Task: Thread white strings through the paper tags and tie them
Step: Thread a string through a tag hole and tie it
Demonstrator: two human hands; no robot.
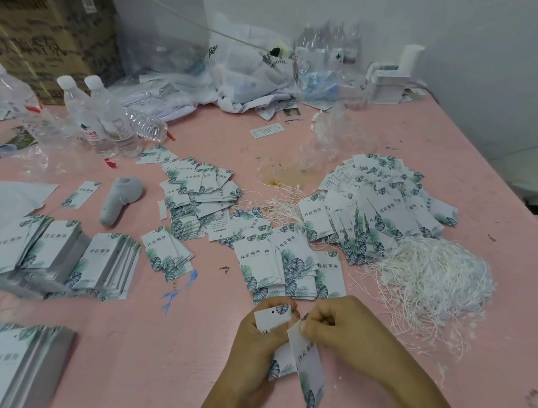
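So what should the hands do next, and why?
Probably line up the two tags and poke a string through their holes. The left hand holds one tag with its hole showing, the right hand pinches another tag, and no string is threaded yet.

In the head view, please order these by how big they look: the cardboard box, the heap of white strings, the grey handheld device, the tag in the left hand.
1. cardboard box, cut off by the frame edge
2. heap of white strings
3. grey handheld device
4. tag in the left hand, mostly hidden

The last two look alike, so their order is unsure.
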